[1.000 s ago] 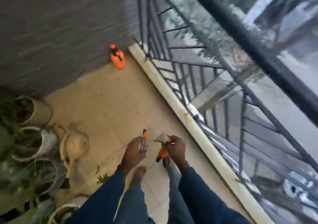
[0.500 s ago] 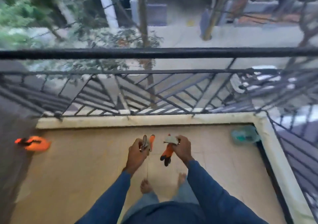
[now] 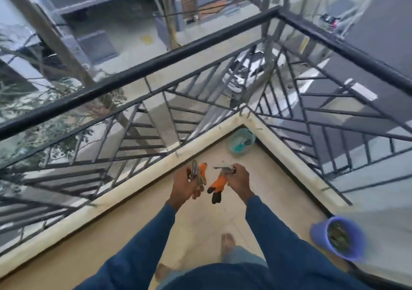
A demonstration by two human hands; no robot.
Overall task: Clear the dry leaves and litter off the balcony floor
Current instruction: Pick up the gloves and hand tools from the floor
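While the left hand (image 3: pixel 186 186) grips an orange-grey item (image 3: pixel 199 171), the right hand (image 3: pixel 240 179) pinches a hanging glove (image 3: pixel 217 186).

**An upper-floor balcony of a home, high above a street.**

Under the person's fingers (image 3: pixel 236 171) lies a beige tiled floor (image 3: pixel 200 223), closed by a low pale curb (image 3: pixel 138 173) and a black metal railing (image 3: pixel 142 70) whose two sides meet in a corner beyond the fingers. In that corner, just past the fingers, sits a teal basin (image 3: pixel 241 141); to the right of them, nearer to the person, stands a purple pot (image 3: pixel 318 234) with a plant. Far beyond the fingers, through the bars, appear a paved street (image 3: pixel 133 51), tree trunks (image 3: pixel 53 37), a parked white vehicle (image 3: pixel 252 66) and low buildings (image 3: pixel 100 2). The left hand (image 3: pixel 184 188) grips a garden tool (image 3: pixel 197 171), the right hand (image 3: pixel 239 180) pinches a work glove (image 3: pixel 218 185).
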